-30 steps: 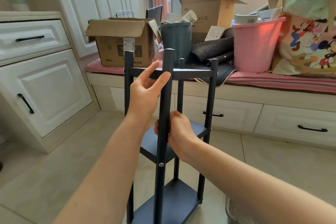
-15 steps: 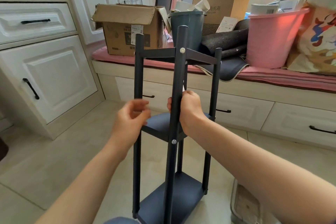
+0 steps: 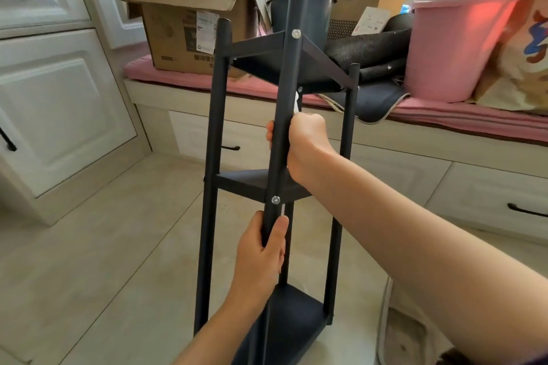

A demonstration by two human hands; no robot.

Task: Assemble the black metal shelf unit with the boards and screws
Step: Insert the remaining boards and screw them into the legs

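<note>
Tiled floor (image 3: 118, 246) is carrying one shelf unit (image 3: 213, 127), three boards, four posts; left hand (image 3: 261, 255) and right hand (image 3: 305, 148) are both clamping its front post (image 3: 286, 98).

Black metal shelf unit (image 3: 213, 157) stands on the tiled floor (image 3: 103, 261) in front of the window bench (image 3: 444, 139); brown cardboard box (image 3: 189, 24) and pink plastic bucket (image 3: 453, 47) sit on it.

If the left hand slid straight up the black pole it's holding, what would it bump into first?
Probably the silver screw and the middle board fixed to the front pole just above the left hand. The right hand grips that pole higher up, so it would come after.
</note>
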